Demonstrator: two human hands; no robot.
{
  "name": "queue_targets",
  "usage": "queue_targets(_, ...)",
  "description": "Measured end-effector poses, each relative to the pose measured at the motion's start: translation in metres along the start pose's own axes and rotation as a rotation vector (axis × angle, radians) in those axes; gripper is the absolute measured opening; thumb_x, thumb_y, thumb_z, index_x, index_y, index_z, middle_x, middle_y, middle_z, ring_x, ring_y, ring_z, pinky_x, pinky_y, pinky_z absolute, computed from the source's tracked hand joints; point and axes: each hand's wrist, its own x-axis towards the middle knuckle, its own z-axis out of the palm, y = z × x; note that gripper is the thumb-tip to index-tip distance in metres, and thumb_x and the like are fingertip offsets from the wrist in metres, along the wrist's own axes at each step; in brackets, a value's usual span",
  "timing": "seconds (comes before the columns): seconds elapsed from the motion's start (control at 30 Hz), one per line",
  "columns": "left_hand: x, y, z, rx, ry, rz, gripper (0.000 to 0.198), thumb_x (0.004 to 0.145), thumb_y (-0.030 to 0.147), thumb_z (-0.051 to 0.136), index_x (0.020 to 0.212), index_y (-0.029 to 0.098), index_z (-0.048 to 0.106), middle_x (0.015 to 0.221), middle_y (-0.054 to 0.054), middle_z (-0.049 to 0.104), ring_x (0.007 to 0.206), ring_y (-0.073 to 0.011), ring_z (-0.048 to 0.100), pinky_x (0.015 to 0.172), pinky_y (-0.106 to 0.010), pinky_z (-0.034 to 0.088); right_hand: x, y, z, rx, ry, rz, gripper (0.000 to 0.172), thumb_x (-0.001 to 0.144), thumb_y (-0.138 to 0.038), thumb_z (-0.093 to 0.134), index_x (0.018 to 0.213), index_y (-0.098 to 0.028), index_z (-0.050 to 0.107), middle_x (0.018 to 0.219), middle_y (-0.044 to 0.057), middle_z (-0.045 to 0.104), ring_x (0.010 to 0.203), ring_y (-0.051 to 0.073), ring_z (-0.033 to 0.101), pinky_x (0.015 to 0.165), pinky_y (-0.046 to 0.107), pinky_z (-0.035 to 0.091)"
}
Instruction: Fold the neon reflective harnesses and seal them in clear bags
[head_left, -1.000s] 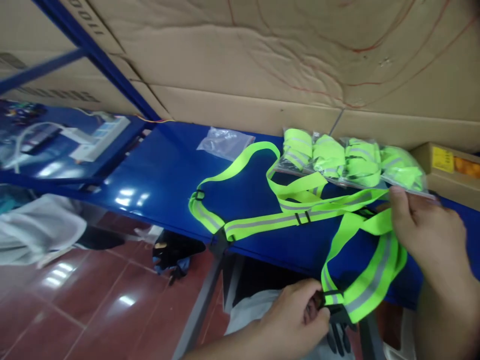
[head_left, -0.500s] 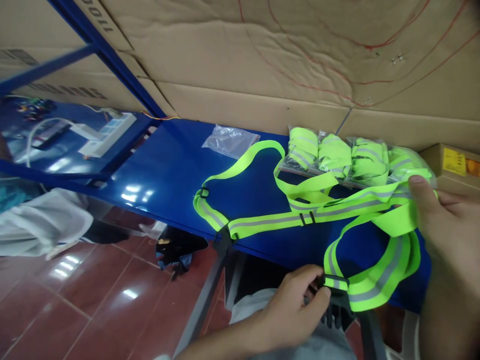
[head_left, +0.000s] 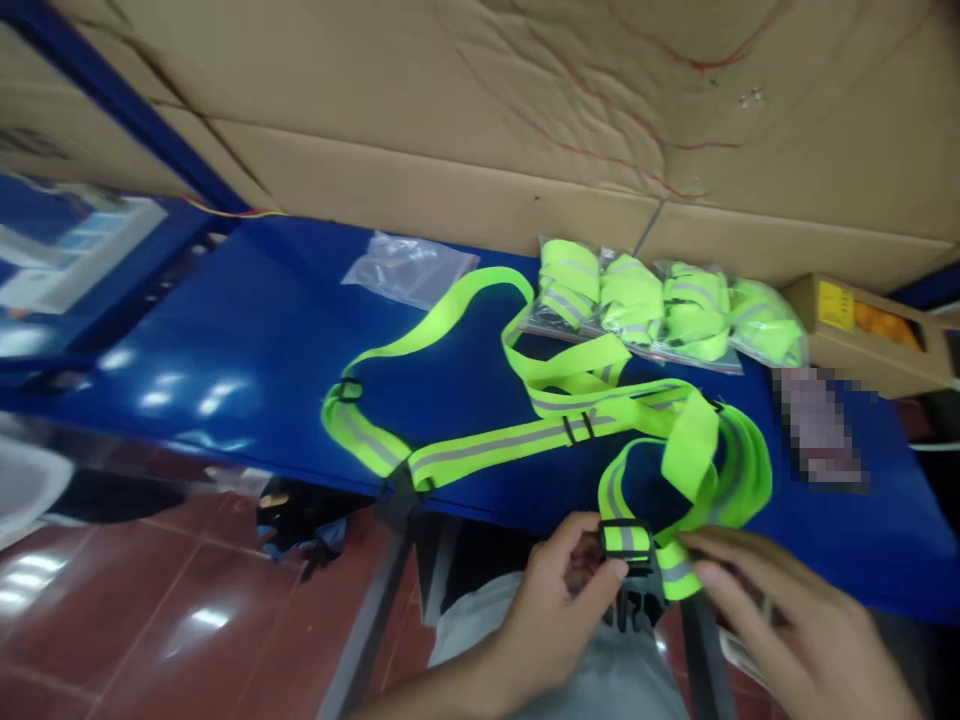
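My left hand (head_left: 551, 600) pinches a black plastic buckle (head_left: 627, 562) at the table's front edge. A neon yellow-green reflective strap (head_left: 495, 450) with a grey stripe threads through that buckle. Just right of it, my right hand (head_left: 802, 620) has its thumb and fingertips closed on a nearby stretch of the same strap. The rest of the strap lies in loops across the blue table (head_left: 277, 320), with a black slider (head_left: 577, 429) along it. Black buckle prongs hang below my left thumb.
Several clear bags of folded neon straps (head_left: 630, 300) line the back. Left of them lies a flat clear plastic bag (head_left: 409, 268). An open cardboard box (head_left: 870, 330) stands at right, near a pixelated item (head_left: 821, 425). At left is a white power strip (head_left: 82, 250).
My right hand has come down and left from the strap loops at the right to the part beside the buckle. My left hand keeps the buckle. The view has shifted right.
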Motion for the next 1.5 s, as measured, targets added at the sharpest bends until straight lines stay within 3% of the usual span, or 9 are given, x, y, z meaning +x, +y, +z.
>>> queue_targets(0.2, 0.000, 0.001, 0.003, 0.025, 0.041, 0.013, 0.045, 0.090, 0.039, 0.072, 0.124, 0.019, 0.052, 0.091, -0.005, 0.074, 0.074, -0.0130, 0.064, 0.065, -0.022, 0.047, 0.008, -0.029, 0.013, 0.094, -0.020, 0.072, 0.035, 0.097, -0.041, 0.066, 0.129, -0.029, 0.072, 0.125, 0.010, 0.073, 0.114, 0.027, 0.070, 0.095, 0.038, 0.058)
queue_targets(0.4, -0.008, 0.004, 0.004, 0.000, 0.045, 0.012, 0.053, 0.090, 0.041, 0.074, 0.130, 0.020, 0.048, 0.072, 0.004, 0.066, 0.064, -0.0097, 0.056, 0.064, -0.021, 0.042, 0.024, -0.037, 0.017, 0.452, -0.263, 0.122, 0.024, 0.098, -0.043, 0.066, 0.095, -0.023, 0.078, 0.090, 0.005, 0.069, 0.083, 0.017, 0.063, 0.075, 0.027, 0.050)
queue_targets(0.8, -0.018, -0.016, 0.009, 0.321, 0.055, 0.225, 0.031, 0.102, 0.037, 0.057, 0.128, 0.022, 0.049, 0.074, 0.004, 0.062, 0.061, -0.0088, 0.054, 0.060, -0.018, 0.043, 0.034, -0.042, 0.037, 0.805, -0.171, 0.311, 0.031, 0.092, -0.045, 0.073, 0.078, -0.017, 0.070, 0.076, 0.001, 0.062, 0.073, 0.014, 0.055, 0.069, 0.024, 0.045)
queue_targets(0.93, -0.023, -0.016, 0.015, 0.294, 0.178, 0.377, 0.027, 0.101, 0.032, 0.059, 0.126, 0.025, 0.049, 0.081, 0.003, 0.066, 0.061, -0.0075, 0.056, 0.060, -0.017, 0.045, 0.033, -0.033, 0.036, 0.981, -0.311, 0.366, 0.031, 0.087, -0.048, 0.078, 0.096, -0.018, 0.079, 0.090, 0.004, 0.072, 0.082, 0.016, 0.063, 0.079, 0.027, 0.053)
queue_targets(1.03, -0.023, -0.015, 0.011, 0.370, 0.122, 0.575, 0.032, 0.099, 0.018, 0.060, 0.127, 0.026, 0.048, 0.093, -0.002, 0.070, 0.067, -0.0083, 0.066, 0.060, -0.015, 0.049, 0.030, -0.025, 0.040, 1.207, -0.540, 0.447, 0.050, 0.082, -0.051, 0.082, 0.123, -0.021, 0.077, 0.112, 0.008, 0.076, 0.099, 0.022, 0.070, 0.093, 0.036, 0.056)
queue_targets(1.13, -0.022, -0.017, 0.004, 0.494, 0.108, 0.685, 0.042, 0.093, 0.007, 0.064, 0.128, 0.025, 0.050, 0.106, -0.007, 0.072, 0.074, -0.0114, 0.072, 0.057, -0.015, 0.051, 0.031, -0.024, 0.045, 1.283, -0.558, 0.465, 0.051, 0.083, -0.051, 0.082, 0.123, -0.021, 0.077, 0.109, 0.009, 0.077, 0.100, 0.023, 0.071, 0.092, 0.037, 0.056)
queue_targets(1.33, -0.023, -0.018, 0.008, 0.501, 0.166, 0.604, 0.027, 0.091, 0.009, 0.067, 0.111, 0.024, 0.057, 0.098, -0.003, 0.075, 0.070, -0.0114, 0.072, 0.066, -0.019, 0.057, 0.035, -0.034, 0.049, 1.214, -0.366, 0.429, 0.034, 0.091, -0.050, 0.074, 0.098, -0.018, 0.081, 0.095, 0.006, 0.074, 0.088, 0.016, 0.065, 0.086, 0.028, 0.052)
queue_targets(1.43, -0.026, -0.009, 0.018, 0.324, 0.235, 0.445, 0.014, 0.096, 0.027, 0.067, 0.103, 0.024, 0.055, 0.092, -0.002, 0.075, 0.072, -0.0120, 0.071, 0.067, -0.020, 0.055, 0.035, -0.033, 0.047, 1.373, -0.458, 0.472, 0.039, 0.080, -0.052, 0.083, 0.094, -0.016, 0.076, 0.087, 0.003, 0.068, 0.081, 0.014, 0.061, 0.077, 0.025, 0.050)
queue_targets(1.5, -0.029, -0.003, 0.025, 0.129, 0.261, 0.268, 0.023, 0.099, 0.043, 0.063, 0.104, 0.024, 0.050, 0.086, -0.001, 0.073, 0.071, -0.0120, 0.069, 0.066, -0.020, 0.052, 0.034, -0.029, 0.046, 1.478, -0.581, 0.451, 0.047, 0.068, -0.048, 0.092, 0.096, -0.016, 0.072, 0.088, 0.002, 0.064, 0.079, 0.013, 0.058, 0.073, 0.024, 0.048)
